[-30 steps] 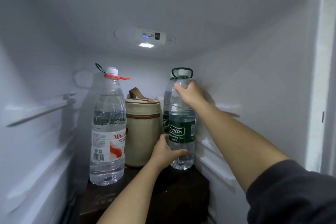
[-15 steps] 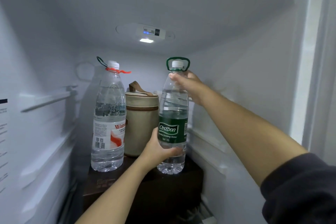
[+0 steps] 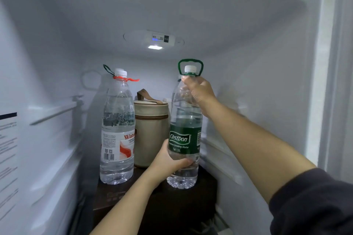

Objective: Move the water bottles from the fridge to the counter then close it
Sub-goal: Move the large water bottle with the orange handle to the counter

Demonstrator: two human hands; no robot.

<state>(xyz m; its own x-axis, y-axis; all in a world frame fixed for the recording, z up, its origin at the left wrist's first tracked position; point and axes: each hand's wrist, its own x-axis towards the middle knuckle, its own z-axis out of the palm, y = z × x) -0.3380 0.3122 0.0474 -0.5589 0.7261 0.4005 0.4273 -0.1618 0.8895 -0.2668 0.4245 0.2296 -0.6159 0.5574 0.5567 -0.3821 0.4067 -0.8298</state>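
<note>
A clear water bottle with a green label (image 3: 183, 140) and a green carry loop over its white cap stands upright at the right of the open fridge (image 3: 257, 82). My right hand (image 3: 198, 91) grips its neck just under the cap. My left hand (image 3: 168, 164) wraps its lower body below the label. Its base is at the top of a dark brown box (image 3: 172, 208); whether it touches the box is unclear. A second clear bottle with a red and white label (image 3: 117, 129) stands on the box to the left, untouched. Behind it shows another white cap with a dark loop (image 3: 107, 68).
A beige round zip bag (image 3: 150, 131) with a brown strap stands between the two bottles at the back. A white shelf rail (image 3: 53, 112) runs along the left wall. The fridge light (image 3: 155, 47) glows in the ceiling. The right door frame (image 3: 324, 82) borders my right arm.
The green-label bottle has come forward from the back right corner towards me, held in both hands. My right hand shifted from the shoulder up to the neck.
</note>
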